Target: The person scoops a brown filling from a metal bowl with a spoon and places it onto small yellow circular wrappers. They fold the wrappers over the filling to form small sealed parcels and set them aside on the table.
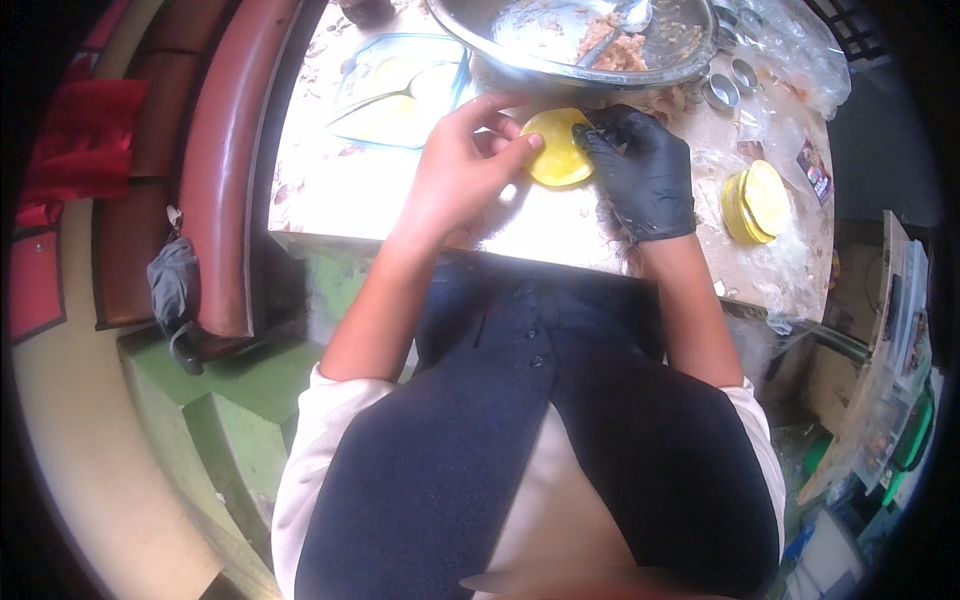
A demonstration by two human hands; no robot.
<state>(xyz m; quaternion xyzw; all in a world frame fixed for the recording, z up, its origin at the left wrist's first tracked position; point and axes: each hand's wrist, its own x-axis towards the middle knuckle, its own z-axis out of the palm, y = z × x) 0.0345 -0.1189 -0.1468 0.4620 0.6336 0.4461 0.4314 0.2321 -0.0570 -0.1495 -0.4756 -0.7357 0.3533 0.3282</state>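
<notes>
A round yellow dumpling wrapper [558, 158] is stretched between my two hands above the near part of the table. My bare left hand [468, 160] pinches its left edge, thumb on top. On the opposite edge, my right hand [645, 172] in a black glove grips it with thumb and fingertips. Just beyond stands a large metal bowl [500, 57] with minced meat filling [624, 50] and a spoon [634, 14] inside. To the right lies a stack of yellow wrappers [755, 203].
Left of the bowl, a square glass dish [455, 92] holds a spoon and some yellowish contents. Small metal cups [721, 92] and clear plastic bags [800, 60] lie at the right. A red-brown padded seat [213, 170] borders the table's left side.
</notes>
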